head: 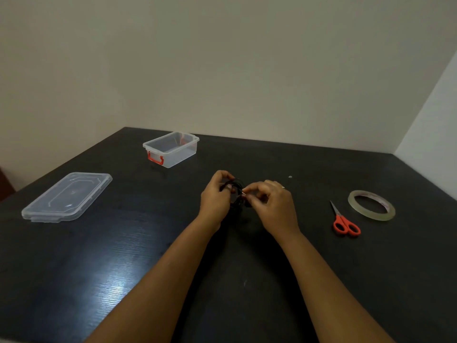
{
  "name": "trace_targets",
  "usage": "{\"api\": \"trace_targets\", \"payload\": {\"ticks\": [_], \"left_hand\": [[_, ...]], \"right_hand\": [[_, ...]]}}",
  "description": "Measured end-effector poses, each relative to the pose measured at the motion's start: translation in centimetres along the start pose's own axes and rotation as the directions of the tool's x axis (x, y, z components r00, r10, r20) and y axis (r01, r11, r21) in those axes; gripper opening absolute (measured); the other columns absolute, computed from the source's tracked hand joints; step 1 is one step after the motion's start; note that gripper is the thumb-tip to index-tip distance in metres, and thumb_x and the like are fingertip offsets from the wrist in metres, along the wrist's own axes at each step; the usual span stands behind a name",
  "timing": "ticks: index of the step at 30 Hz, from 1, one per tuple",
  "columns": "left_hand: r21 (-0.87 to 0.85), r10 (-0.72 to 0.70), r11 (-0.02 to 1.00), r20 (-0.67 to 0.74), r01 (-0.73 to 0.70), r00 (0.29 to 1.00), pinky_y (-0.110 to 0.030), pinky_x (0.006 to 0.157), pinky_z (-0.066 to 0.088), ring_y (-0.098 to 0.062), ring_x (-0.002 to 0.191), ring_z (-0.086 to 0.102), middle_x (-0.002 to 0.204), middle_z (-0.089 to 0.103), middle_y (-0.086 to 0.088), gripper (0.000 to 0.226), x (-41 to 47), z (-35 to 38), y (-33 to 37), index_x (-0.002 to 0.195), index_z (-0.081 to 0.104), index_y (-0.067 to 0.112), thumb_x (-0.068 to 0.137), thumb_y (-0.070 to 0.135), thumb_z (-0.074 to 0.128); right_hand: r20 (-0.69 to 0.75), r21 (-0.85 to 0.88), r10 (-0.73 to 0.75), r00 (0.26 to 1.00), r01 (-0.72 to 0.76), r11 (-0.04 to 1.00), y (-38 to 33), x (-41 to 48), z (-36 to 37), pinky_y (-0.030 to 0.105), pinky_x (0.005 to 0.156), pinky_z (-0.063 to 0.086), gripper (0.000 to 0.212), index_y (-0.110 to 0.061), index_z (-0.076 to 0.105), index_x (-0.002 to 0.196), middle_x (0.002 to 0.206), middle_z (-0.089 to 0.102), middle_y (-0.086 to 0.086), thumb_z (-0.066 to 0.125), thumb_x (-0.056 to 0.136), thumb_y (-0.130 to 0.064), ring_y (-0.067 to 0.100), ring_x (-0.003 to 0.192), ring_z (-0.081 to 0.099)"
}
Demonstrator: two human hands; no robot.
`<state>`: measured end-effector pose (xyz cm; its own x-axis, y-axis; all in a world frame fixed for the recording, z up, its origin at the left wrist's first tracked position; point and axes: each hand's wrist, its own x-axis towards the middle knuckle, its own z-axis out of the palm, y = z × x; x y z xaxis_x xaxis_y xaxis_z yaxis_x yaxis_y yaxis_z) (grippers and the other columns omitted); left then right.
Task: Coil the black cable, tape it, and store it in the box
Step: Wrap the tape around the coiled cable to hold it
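The black cable is bunched in loops between both hands above the middle of the dark table. My left hand grips the loops from the left. My right hand pinches the cable's metal plug end at the coil's right side. A roll of clear tape lies flat to the right. The clear plastic box with red latches stands open at the back left, with nothing in it. Much of the cable is hidden by my fingers.
Red-handled scissors lie shut between my right hand and the tape. The box's clear lid lies flat at the left of the table. Walls close off the back and right side.
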<state>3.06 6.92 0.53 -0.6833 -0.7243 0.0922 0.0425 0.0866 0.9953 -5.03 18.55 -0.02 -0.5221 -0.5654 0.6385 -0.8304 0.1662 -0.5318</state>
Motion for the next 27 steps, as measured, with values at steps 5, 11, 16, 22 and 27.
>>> {"api": "trace_targets", "payload": {"ticks": [5,11,16,22,27], "left_hand": [[-0.003,0.026,1.000,0.307,-0.027,0.951,-0.024,0.068,0.054,-0.020,0.091,0.065,0.106,0.063,-0.008,0.039,-0.6,0.6,0.2,0.103,0.062,0.028,0.090,-0.004,0.044],[0.108,0.119,0.981,0.328,-0.162,0.937,-0.025,0.081,0.054,-0.012,0.098,0.064,0.109,0.065,-0.001,0.028,-0.6,0.5,0.1,0.111,0.065,0.018,0.090,0.002,0.054],[0.255,0.265,0.913,0.228,-0.320,0.937,-0.004,0.066,0.046,0.006,0.083,0.060,0.091,0.063,0.014,0.026,-0.5,0.4,0.0,0.094,0.068,0.026,0.088,0.003,0.056],[0.441,0.343,0.830,0.077,-0.341,0.936,-0.008,0.064,0.045,-0.004,0.082,0.058,0.093,0.063,0.005,0.017,0.4,-0.5,-0.6,0.095,0.068,0.021,0.089,0.008,0.058],[0.115,0.088,0.989,0.058,-0.094,0.994,-0.018,0.066,0.050,-0.009,0.086,0.061,0.095,0.064,0.005,0.020,0.1,-0.1,-0.3,0.092,0.069,0.023,0.091,0.010,0.054]], "right_hand": [[-0.010,0.081,0.055,0.998,-0.054,0.995,0.3,-0.1,0.0,0.023,0.063,0.050,0.012,-0.026,0.073,0.090,0.074,0.058,-0.013,0.069,0.083,-0.017,0.005,0.070,0.058],[0.027,0.278,0.139,0.990,-0.141,0.950,0.1,0.1,-0.5,0.013,0.070,0.049,0.014,-0.022,0.073,0.085,0.082,0.066,-0.001,0.071,0.081,-0.009,0.004,0.076,0.062],[0.092,0.396,0.166,0.982,-0.189,0.899,-0.5,0.2,-0.8,0.015,0.075,0.051,0.013,-0.022,0.075,0.084,0.084,0.071,-0.008,0.073,0.080,-0.010,0.004,0.078,0.064],[0.072,0.511,0.182,0.981,-0.193,0.838,-1.0,0.5,-0.8,0.013,0.068,0.049,0.016,-0.026,0.073,0.088,0.086,0.072,-0.015,0.069,0.084,-0.011,-0.001,0.078,0.063],[0.150,0.597,0.222,0.963,-0.268,0.757,-1.3,0.4,-1.0,0.011,0.060,0.047,0.023,-0.026,0.072,0.101,0.089,0.072,-0.014,0.062,0.090,-0.009,-0.001,0.075,0.063]]}}
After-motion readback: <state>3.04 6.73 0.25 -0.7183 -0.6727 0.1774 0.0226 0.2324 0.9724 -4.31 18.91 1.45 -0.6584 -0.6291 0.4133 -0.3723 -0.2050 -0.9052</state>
